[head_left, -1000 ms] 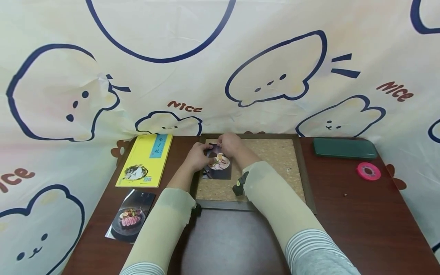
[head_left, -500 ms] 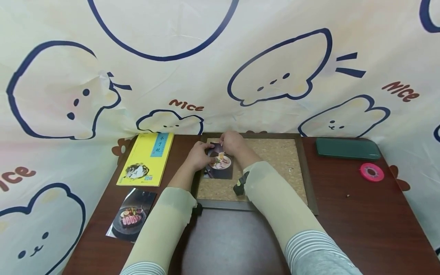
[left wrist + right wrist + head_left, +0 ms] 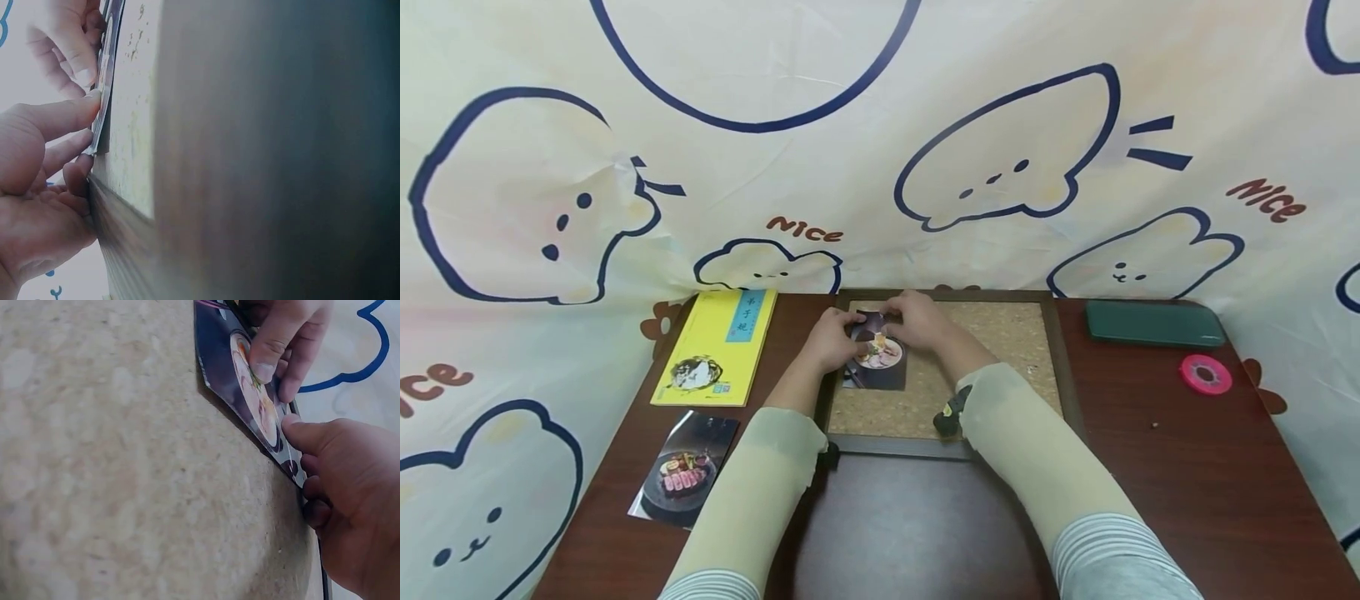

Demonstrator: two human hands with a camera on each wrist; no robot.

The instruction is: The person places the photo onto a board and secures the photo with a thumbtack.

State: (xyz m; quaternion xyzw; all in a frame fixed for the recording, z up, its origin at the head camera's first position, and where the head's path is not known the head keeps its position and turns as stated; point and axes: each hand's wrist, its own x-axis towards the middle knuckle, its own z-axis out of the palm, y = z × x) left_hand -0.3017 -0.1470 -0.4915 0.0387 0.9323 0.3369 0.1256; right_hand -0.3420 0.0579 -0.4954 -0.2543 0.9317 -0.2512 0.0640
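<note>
A photo (image 3: 880,380) of a bowl of food lies at the left side of a framed corkboard (image 3: 1007,350). My left hand (image 3: 831,342) holds the photo's left side, its thumb over the bowl picture. At the top edge is my right hand (image 3: 922,322), thumb on the printed face. The right wrist view shows the right hand's fingers (image 3: 312,487) curled by the photo's edge, near the board's frame. Seen from there, the photo (image 3: 219,356) tilts up from the cork along one side. In the left wrist view, the left thumb (image 3: 72,115) presses near the photo's edge.
A yellow book (image 3: 718,346) lies left of the board, with a second food photo (image 3: 685,479) below it. To the right are a dark green case (image 3: 1153,323), a pink ring-shaped item (image 3: 1206,374) and a tiny speck (image 3: 1154,426). A patterned cloth hangs behind the table.
My right hand has opened out from a tighter curl at the photo's top and its wrist has swung to the right. The left hand and the photo keep their place.
</note>
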